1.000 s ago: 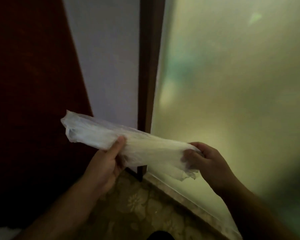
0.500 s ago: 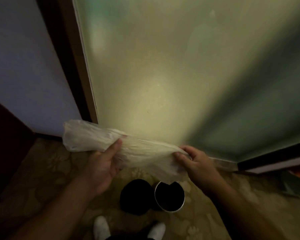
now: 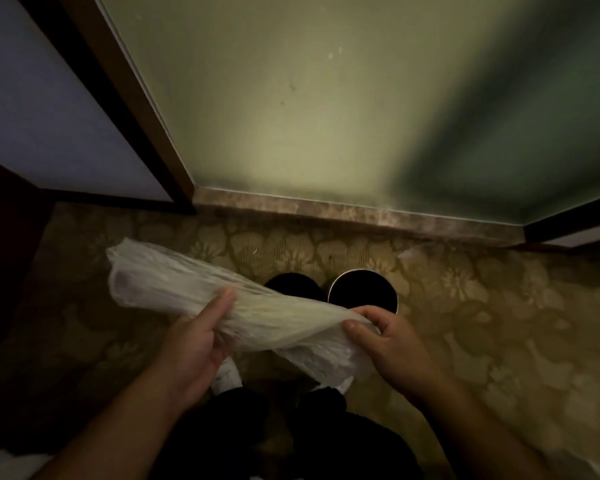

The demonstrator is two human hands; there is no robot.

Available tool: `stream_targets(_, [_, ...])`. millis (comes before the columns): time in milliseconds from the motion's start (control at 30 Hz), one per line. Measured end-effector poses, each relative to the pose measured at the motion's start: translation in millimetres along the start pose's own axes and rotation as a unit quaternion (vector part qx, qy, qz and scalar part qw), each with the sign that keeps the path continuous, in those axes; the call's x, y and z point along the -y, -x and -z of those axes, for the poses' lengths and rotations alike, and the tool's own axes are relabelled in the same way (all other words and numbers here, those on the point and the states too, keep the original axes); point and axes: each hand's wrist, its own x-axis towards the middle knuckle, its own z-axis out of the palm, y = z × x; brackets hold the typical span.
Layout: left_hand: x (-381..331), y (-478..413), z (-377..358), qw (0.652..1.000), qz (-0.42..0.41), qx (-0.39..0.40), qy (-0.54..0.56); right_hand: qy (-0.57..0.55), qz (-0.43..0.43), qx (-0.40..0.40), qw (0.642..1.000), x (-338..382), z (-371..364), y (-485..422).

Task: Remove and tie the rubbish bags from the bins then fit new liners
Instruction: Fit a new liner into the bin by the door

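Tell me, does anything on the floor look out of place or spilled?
A small pale scrap lies loose on the patterned beige carpet, beyond and right of the round dark metal-rimmed bin; it looks like litter. Nothing looks spilled.

It looks like a hotel or home room: a flowery carpet (image 3: 465, 306) underfoot, a cloudy green glass wall (image 3: 291, 116) on a stone ledge (image 3: 361, 212), a dark wooden frame (image 3: 136, 98), a small round bin (image 3: 362, 289).
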Motion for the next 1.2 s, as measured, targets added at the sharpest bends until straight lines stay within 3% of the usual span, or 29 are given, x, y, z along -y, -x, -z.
stream_targets(267, [93, -36, 51, 0.998, -0.039, 0.042, -0.028, 0.001, 0.050, -0.029, 0.998, -105, -32, 16])
stream_targets(467, [148, 1, 105, 0.975, -0.118, 0.188, -0.016, -0.010, 0.159, -0.102, 0.982, -164, -70, 77])
stream_targets(567, [162, 28, 119, 0.962, -0.127, 0.230, -0.069, -0.036, 0.177, -0.111, 0.977, -168, -84, 113])
stream_targets(833, [166, 62, 104, 0.950, -0.146, 0.209, -0.180, 0.084, 0.275, -0.087, 0.954, -142, -75, 163])
stream_targets(1067, [159, 41, 85, 0.943, -0.139, 0.181, -0.241, 0.057, 0.246, -0.165, 0.953, -141, -62, 116])
stream_targets(1200, [152, 11, 79, 0.936, -0.169, 0.168, -0.259, 0.049, 0.212, -0.159, 0.963, -135, -65, 69])
